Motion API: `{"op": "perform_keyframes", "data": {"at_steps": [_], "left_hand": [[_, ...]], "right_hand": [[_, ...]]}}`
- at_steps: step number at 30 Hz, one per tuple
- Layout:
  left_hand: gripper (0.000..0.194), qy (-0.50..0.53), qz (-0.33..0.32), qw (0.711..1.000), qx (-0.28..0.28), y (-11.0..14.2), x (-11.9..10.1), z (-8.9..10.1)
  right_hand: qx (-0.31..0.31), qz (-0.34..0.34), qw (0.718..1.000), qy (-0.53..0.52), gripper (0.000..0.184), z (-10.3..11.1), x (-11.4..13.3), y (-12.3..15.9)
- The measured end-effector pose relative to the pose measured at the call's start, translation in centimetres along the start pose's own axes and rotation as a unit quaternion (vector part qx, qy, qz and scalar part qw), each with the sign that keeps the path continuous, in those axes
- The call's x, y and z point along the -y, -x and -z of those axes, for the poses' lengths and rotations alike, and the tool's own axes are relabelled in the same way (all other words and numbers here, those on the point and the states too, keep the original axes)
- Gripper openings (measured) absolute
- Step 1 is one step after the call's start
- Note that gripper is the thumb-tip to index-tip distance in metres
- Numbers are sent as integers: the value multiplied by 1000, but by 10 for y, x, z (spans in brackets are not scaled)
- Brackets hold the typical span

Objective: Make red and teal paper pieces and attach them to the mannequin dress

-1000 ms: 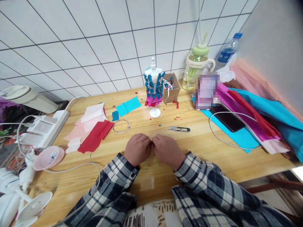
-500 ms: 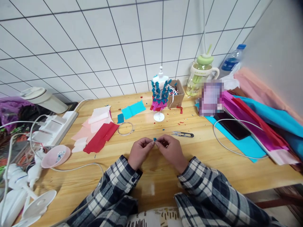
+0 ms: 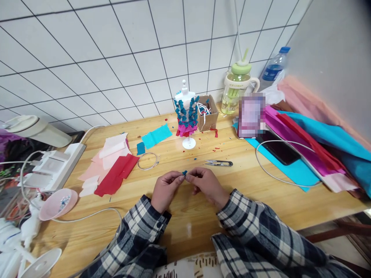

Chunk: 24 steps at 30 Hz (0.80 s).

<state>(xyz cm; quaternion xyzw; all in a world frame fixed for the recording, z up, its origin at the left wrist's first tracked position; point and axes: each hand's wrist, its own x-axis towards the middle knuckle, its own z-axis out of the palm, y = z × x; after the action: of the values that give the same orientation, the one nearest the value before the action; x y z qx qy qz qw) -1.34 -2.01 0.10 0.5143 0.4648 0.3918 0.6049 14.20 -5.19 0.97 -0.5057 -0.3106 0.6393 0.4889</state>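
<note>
A small teal crepe paper piece (image 3: 184, 173) is pinched between the fingertips of my left hand (image 3: 166, 190) and my right hand (image 3: 209, 186), low over the wooden table. Both hands are closed, thumb against forefinger. Beyond them stands a small white dress form (image 3: 186, 96), upright on a round base, with teal ruffles on its bodice and magenta and red ones at the skirt. Thread snips (image 3: 219, 163) lie just past my right hand. A coil of thin wire (image 3: 148, 161) rests beyond my left hand, near a teal square (image 3: 140, 148) and a turquoise paper strip (image 3: 157, 136).
Red paper (image 3: 116, 175) and pale pink sheets (image 3: 111, 148) lie at left, with a pink bowl (image 3: 58, 204) and a power strip (image 3: 62, 168). At right are a phone (image 3: 279, 148), coloured paper rolls (image 3: 313, 135) and a drink bottle (image 3: 237, 88). A cardboard box (image 3: 211, 120) stands behind.
The view has shifted, so the table things sit further left. Between my fingertips the teal piece shows more, with a flared top. Both hands keep their pinch.
</note>
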Motion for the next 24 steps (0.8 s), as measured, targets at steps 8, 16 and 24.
{"op": "perform_keyframes", "data": {"at_steps": [8, 16, 24], "left_hand": [[23, -110, 3, 994, 4, 1, -12, -2], [28, 6, 36, 999, -21, 5, -3, -7], [33, 43, 67, 997, 0, 4, -8, -9]], "right_hand": [[-11, 52, 993, 108, 24, 5, 3, -1], [18, -2, 1000, 9, 28, 4, -2, -4], [12, 15, 999, 38, 23, 6, -2, -5]]}}
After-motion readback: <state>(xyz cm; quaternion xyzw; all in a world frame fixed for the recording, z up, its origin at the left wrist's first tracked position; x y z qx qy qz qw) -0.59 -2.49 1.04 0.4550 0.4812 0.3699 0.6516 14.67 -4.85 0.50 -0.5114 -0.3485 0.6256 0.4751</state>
